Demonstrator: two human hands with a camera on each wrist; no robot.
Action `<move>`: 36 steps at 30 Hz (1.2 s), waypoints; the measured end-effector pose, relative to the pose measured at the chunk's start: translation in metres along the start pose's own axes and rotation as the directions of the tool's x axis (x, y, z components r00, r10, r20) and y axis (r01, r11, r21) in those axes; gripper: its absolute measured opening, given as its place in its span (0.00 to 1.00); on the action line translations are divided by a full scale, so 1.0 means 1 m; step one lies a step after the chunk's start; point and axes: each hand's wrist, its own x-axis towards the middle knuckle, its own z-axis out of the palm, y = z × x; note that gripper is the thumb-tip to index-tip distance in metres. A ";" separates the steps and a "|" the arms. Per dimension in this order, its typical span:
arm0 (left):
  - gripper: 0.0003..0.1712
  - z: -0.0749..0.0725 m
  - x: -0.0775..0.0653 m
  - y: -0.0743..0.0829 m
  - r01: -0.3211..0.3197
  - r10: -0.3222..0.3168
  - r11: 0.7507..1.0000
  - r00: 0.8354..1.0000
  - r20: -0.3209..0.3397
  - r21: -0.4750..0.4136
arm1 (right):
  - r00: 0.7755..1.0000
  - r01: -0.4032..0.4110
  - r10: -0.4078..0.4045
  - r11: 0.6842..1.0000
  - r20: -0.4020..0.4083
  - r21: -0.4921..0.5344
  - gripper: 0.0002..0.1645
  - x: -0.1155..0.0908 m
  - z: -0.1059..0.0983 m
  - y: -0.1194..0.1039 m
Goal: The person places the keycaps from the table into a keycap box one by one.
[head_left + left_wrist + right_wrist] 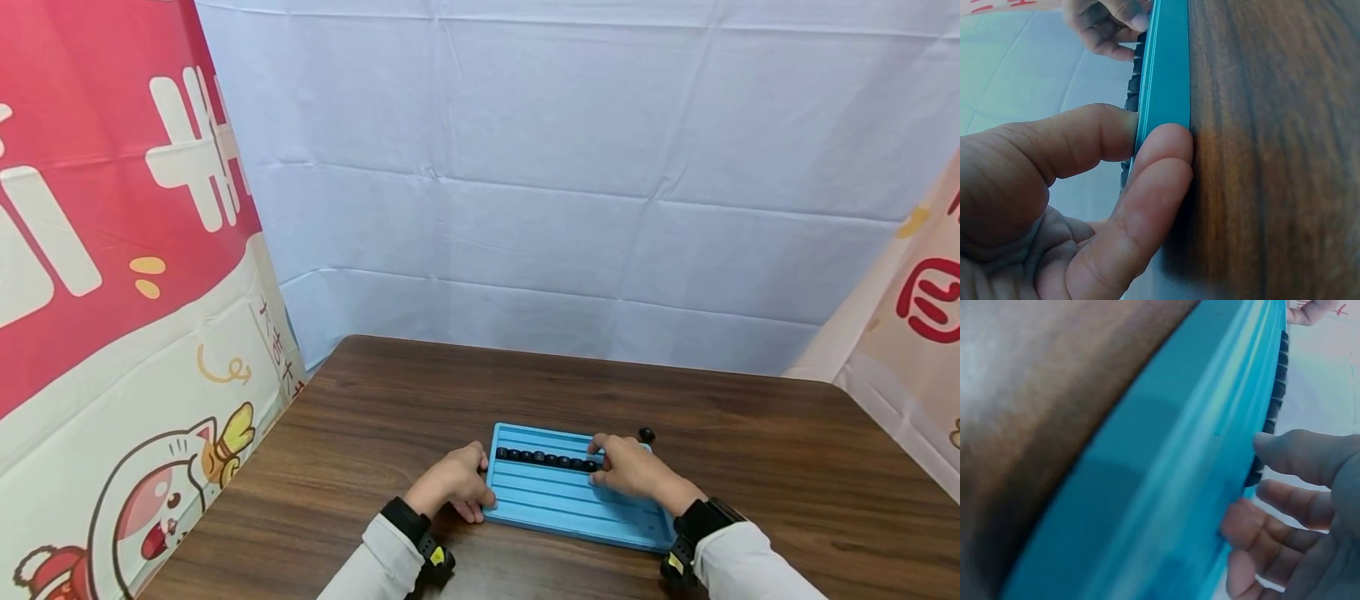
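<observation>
— Where do we see the blue grooved tray [570, 504]?

— On the near middle of the wooden table [375, 433], a row of black beads [547, 459] lying in a far groove.

— And our hands?

— Our left hand [453, 483] pinches the tray's left edge, thumb above, fingers [1147, 206] below. Our right hand [633, 471] lies on the tray's right part, its fingers loosely bent, fingertips touching the row's right end. One loose black bead [647, 434] sits just beyond the tray's far right corner.
</observation>
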 end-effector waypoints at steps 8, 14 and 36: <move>0.21 0.000 0.000 0.001 0.002 -0.002 1.000 1.000 0.000 -0.002 | 0.996 -0.002 0.011 0.994 0.086 -0.105 0.25 -0.003 -0.013 -0.014; 0.21 0.002 0.000 0.001 0.004 -0.004 1.000 1.000 -0.002 -0.001 | 0.989 -0.017 0.032 0.995 0.144 -0.103 0.28 -0.006 -0.021 -0.020; 0.21 -0.001 -0.002 0.001 0.007 -0.006 1.000 1.000 0.005 -0.016 | 0.993 -0.030 0.045 0.990 0.110 -0.139 0.24 -0.008 -0.024 -0.011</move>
